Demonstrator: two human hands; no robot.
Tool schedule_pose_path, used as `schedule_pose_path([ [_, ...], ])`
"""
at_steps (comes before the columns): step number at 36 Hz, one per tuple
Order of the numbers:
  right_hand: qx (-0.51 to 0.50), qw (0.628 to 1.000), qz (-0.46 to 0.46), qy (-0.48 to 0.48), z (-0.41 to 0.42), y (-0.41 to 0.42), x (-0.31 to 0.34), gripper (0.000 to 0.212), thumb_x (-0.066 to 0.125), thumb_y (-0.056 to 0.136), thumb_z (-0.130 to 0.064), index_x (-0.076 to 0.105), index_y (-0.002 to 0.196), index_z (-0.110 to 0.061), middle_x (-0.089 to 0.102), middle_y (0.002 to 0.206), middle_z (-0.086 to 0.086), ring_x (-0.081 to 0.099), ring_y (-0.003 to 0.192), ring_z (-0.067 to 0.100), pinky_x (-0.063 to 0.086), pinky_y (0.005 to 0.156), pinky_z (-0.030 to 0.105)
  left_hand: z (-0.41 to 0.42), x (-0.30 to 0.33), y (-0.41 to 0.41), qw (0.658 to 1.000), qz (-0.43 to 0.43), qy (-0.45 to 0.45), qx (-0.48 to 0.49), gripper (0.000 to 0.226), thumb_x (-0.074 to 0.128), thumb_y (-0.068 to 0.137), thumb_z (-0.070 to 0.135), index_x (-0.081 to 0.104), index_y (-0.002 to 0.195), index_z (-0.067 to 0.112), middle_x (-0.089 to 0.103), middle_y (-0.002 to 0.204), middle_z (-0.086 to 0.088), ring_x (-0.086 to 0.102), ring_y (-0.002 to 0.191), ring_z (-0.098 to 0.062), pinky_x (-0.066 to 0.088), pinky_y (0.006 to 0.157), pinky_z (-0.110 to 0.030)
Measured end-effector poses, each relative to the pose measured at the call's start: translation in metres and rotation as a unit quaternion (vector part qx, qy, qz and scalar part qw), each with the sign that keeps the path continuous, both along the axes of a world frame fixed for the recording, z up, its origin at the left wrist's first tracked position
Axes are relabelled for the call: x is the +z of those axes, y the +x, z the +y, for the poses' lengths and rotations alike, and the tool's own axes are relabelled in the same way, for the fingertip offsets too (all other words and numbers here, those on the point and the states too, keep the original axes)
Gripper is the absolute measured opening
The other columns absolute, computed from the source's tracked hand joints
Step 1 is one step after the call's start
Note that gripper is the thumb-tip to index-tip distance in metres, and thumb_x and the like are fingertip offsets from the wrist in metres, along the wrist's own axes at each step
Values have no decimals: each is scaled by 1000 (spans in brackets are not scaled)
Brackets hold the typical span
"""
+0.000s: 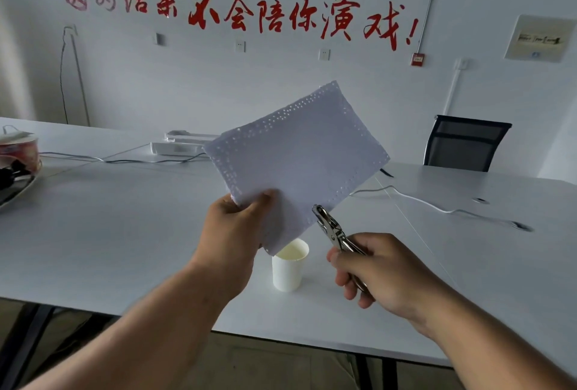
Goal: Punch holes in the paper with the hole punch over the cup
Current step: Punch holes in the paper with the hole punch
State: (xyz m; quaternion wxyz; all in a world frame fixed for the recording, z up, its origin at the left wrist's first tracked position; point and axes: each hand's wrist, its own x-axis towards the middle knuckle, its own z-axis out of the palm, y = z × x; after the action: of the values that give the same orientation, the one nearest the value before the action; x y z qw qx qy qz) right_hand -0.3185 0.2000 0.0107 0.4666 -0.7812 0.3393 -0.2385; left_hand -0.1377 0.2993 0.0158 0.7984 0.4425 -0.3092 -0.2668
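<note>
My left hand (232,230) pinches the lower left corner of a folded white paper (299,152), held up and tilted above the table. Rows of small punched holes run along its edges. My right hand (374,268) grips the handles of a metal hole punch (332,227). The punch's jaws sit at the paper's lower right edge. A white paper cup (288,266) stands upright on the table just below the paper's bottom corner, between my two hands.
The white table (125,233) carries a white power strip (178,147) with cables at the back, a white cable (437,207) on the right and a red bowl (18,152) at far left. A black chair (465,143) stands behind the table.
</note>
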Motion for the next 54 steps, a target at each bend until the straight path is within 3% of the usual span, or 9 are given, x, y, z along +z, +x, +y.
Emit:
schedule_pose_path([
  [4,-7,1000,4,-20,-4,3,-4,32,69,89,-34,63,65,-14,67,61,0,60,53,15,46,50,31,-5,-5,3,1000,2,12,3,34,70,84,24,68,101,-5,71,95,-16,61,86,-27,42,74,-45],
  [11,-25,999,2,-37,-11,8,-12,46,69,86,-45,55,70,-4,60,53,-3,51,48,15,39,41,22,-9,-13,10,1000,4,18,0,28,69,84,24,72,99,1,72,112,-31,65,90,-29,46,78,-46],
  [19,-26,999,15,-19,-17,16,-16,56,66,73,-58,61,78,-2,58,51,-3,47,47,18,39,52,33,-13,-20,18,1000,-3,28,-2,33,71,83,27,75,105,2,74,115,-28,67,91,-29,50,77,-46],
  [25,-24,999,40,0,-28,29,-19,46,69,79,-50,62,69,-6,57,51,-2,46,46,17,38,53,31,-20,-29,35,998,-19,49,-16,15,69,80,20,84,82,24,81,88,-4,75,78,-21,59,70,-39],
  [28,-16,998,62,6,-34,38,-22,33,69,81,-48,63,65,-20,57,50,-3,45,45,16,38,50,27,-23,-35,45,998,-3,55,-11,19,67,80,13,84,79,21,82,88,-7,78,78,-23,63,71,-40],
  [34,-24,995,96,14,-41,53,-28,31,69,81,-45,64,70,-16,56,47,-2,44,40,17,32,38,18,-31,-51,56,996,24,83,6,13,68,84,5,78,91,6,82,94,-13,77,86,-30,62,83,-49],
  [44,-28,992,119,32,-45,59,-37,33,70,86,-42,61,70,-14,52,47,1,39,38,18,28,39,19,-41,-56,59,996,14,86,3,20,65,73,11,75,91,7,79,86,-11,73,79,-29,58,75,-44],
  [49,-12,993,90,77,-44,55,-38,29,71,87,-40,70,82,-11,68,62,4,60,48,15,46,45,24,-42,-59,57,997,19,76,11,16,66,72,11,76,85,8,75,88,-14,69,79,-30,56,74,-43],
  [54,-33,994,63,85,-44,51,-40,30,70,88,-40,70,80,-11,67,62,5,59,46,16,46,45,26,-44,-59,56,996,37,75,21,16,68,70,13,74,84,7,74,83,-13,67,76,-28,55,70,-38],
])
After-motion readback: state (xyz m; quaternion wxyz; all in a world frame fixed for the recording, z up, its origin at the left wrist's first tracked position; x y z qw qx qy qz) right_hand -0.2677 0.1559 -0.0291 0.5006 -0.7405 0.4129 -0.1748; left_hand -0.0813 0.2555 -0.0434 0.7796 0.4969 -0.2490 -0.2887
